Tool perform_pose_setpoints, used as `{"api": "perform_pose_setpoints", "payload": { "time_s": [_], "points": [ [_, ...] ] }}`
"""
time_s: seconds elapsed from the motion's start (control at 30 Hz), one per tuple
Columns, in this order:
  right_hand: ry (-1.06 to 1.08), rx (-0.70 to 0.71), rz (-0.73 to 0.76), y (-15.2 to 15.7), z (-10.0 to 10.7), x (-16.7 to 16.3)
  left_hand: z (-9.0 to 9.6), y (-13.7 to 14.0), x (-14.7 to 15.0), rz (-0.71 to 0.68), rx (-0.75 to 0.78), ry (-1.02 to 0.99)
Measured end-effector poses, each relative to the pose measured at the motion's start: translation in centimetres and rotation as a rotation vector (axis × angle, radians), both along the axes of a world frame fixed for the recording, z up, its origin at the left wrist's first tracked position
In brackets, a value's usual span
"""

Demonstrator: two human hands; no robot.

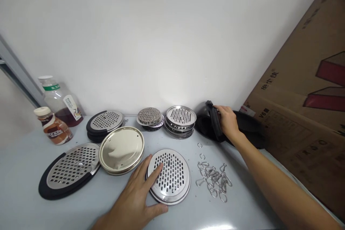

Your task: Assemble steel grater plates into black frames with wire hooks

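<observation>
Round silver perforated metal disc (169,176) lies toward counter's (237,205) front edge; left hand (136,196) grip spread along its rim. Right hand (228,121) pinches curved black piece (215,123) near rear right corner.

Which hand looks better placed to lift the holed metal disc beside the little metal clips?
Probably the left hand: its index finger lies over the holed metal disc and its thumb sits at the near edge. The right hand is farther off, gripping a black piece.

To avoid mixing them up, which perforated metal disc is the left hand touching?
The foremost disc right of the gold plate: the left hand rests on it, while the others lie untouched.
</observation>
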State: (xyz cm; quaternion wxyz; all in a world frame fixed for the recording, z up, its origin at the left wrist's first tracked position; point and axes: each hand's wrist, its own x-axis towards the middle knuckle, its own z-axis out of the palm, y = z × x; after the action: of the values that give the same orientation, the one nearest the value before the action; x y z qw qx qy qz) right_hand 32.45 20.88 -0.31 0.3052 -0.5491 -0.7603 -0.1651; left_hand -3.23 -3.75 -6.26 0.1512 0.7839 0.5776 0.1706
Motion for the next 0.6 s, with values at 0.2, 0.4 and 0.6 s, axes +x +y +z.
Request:
{"api": "perform_pose_setpoints", "payload": {
  "time_s": [0.2, 0.4, 0.6],
  "points": [
    [0.065, -0.003, -0.041, 2.3, 1.9, 0.2, 0.1, 0.0, 0.0, -0.001, -0.009, 0.001],
    [0.132, -0.011, -0.065, 3.5, 3.6, 0.8, -0.2, 0.0, -0.1, -0.009, 0.043, -0.006],
    [0.212, 0.106, -0.107, 2.3, 4.4, -0.2, -0.2, 0.0, -0.1, -0.011, 0.038, 0.001]
  ]
}}
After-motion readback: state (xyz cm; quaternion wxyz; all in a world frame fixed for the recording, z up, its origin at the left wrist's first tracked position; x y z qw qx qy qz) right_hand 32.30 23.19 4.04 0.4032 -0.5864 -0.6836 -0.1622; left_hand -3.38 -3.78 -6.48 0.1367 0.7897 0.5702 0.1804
